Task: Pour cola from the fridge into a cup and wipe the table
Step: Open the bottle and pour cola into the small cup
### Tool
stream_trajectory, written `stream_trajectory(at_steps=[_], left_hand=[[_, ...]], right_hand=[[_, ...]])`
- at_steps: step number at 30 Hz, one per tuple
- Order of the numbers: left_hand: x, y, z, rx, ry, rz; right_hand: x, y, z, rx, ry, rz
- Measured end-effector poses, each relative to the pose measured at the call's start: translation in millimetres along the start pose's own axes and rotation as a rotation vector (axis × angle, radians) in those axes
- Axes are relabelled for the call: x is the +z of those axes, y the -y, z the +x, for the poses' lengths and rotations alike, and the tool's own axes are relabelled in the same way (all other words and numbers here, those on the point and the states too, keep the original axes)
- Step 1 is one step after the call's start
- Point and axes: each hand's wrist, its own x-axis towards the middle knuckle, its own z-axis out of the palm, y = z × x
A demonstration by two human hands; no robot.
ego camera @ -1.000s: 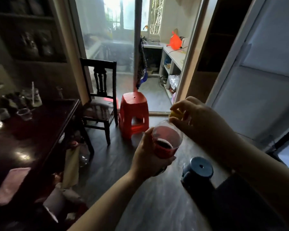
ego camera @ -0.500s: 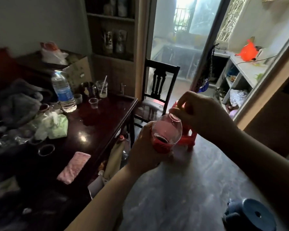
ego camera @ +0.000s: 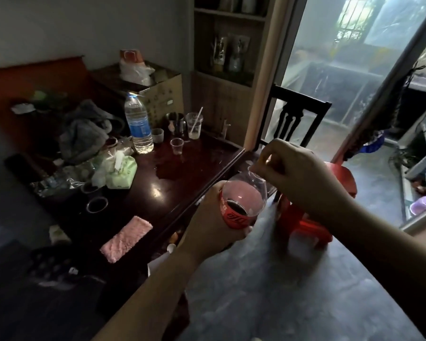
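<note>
My left hand point(ego camera: 212, 222) grips a cola bottle point(ego camera: 241, 200) with a red label and a little dark cola in it, held over the floor beside the table. My right hand point(ego camera: 298, 175) sits on top of the bottle with its fingers curled round the yellow cap at the neck. A small clear plastic cup point(ego camera: 177, 145) stands empty on the dark wooden table point(ego camera: 194, 168). Next to the cup a dark wet patch point(ego camera: 172, 168) spreads over the tabletop. A pink cloth point(ego camera: 126, 238) lies near the table's front edge.
A water bottle point(ego camera: 137, 124), a cup with a straw point(ego camera: 194, 125), a metal mug, a green tissue pack point(ego camera: 119, 172), plastic bags and grey clothes crowd the table's back and left. A dark chair point(ego camera: 298, 119) and a red plastic stool point(ego camera: 312, 217) stand right of the table.
The view has swung left from the doorway to the table. Both hands have stayed on the bottle, and the right hand's fingers have kept working at the cap.
</note>
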Motion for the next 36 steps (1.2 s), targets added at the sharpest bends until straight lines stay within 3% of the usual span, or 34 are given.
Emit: stream_trajectory(at_steps=[8,15,26,36], left_hand=[[65.7,-19.4,58.5,-0.042,-0.042,-0.009],[83.5,1.4,79.1,-0.162,-0.101,0.010],[27.7,68.9,129.3,-0.313,-0.334,0.035],[-33.7,119.1,186.7,-0.321,-0.489,0.114]], right_hand=[[-19.8,-92.1,45.9,-0.115,0.077,0.072],[7.1,-127.0,87.9,-0.232,0.161,0.151],[100.8,-106.8,190.8,-0.271,0.274,0.240],[157.6,-70.3,280.0,-0.262,0.227,0.142]])
